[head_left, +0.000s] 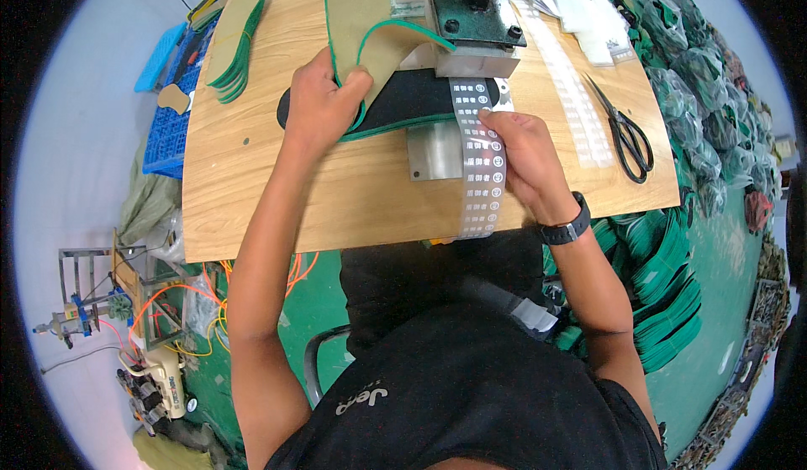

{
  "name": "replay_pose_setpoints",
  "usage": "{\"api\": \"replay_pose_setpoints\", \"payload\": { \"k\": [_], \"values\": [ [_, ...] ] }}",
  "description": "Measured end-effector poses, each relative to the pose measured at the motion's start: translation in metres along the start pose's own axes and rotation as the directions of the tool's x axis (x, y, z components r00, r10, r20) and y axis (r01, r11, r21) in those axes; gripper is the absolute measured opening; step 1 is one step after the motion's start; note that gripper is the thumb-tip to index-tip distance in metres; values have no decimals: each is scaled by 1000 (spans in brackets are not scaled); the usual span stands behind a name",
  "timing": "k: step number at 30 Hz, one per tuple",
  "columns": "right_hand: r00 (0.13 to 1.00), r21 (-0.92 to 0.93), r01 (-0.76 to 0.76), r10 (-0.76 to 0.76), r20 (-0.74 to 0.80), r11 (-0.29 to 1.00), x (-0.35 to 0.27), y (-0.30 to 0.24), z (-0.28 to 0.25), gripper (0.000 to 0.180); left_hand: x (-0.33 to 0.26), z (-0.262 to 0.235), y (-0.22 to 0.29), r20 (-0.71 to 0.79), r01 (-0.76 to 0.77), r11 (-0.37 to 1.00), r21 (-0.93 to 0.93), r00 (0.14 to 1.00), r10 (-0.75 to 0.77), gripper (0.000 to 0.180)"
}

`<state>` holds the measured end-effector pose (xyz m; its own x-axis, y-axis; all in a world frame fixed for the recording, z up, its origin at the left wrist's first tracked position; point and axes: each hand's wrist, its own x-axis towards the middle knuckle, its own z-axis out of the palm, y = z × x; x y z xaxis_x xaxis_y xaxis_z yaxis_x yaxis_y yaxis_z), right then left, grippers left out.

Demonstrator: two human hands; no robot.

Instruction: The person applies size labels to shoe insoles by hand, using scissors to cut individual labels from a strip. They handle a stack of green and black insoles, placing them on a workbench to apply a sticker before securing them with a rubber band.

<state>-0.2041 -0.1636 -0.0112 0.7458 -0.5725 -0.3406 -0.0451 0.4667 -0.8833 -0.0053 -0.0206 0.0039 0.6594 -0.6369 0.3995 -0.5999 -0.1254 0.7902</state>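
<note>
A worker's left hand (326,104) pinches green-edged tan insoles (360,12), the right hand (528,155) a printed film strip (482,167); between them lies a black insole (412,100).

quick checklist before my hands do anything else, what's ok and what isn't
1. Left hand grip on the curled beige insole: ok, held near its lower end.
2. Beige insole lying flat: not ok, it bends upward.
3. Right hand on the printed strip: ok, holding its right edge.
4. Strip over the black insole: ok, it crosses the insole's right part.
5. Strip's position beneath the metal block: cannot tell, the block hides it.
6. Scissors away from both hands: ok, on the table to the right.
</note>
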Motion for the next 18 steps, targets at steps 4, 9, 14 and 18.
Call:
{"api": "replay_pose_setpoints", "payload": {
  "k": [4, 9, 14, 18],
  "values": [
    [1000, -57, 9, -9, 12, 998, 2, 2, 0, 20, -5, 5, 10, 40, 61, 998, -14, 997, -60, 32],
    [999, -122, 44, -43, 7, 992, 5, 3, 0, 23, -3, 5, 20, 318, -240, 930, 278, 937, 147, 47],
    [993, -40, 115, -115, 1, 993, -3, 2, 6, 25, -3, 9, 14, 347, -299, 895, 331, 921, 179, 60],
    [946, -85, 323, -325, 2, 942, -10, 13, -5, 23, -2, 5, 11, 349, -219, 918, 329, 932, 97, 55]
  ]
}}
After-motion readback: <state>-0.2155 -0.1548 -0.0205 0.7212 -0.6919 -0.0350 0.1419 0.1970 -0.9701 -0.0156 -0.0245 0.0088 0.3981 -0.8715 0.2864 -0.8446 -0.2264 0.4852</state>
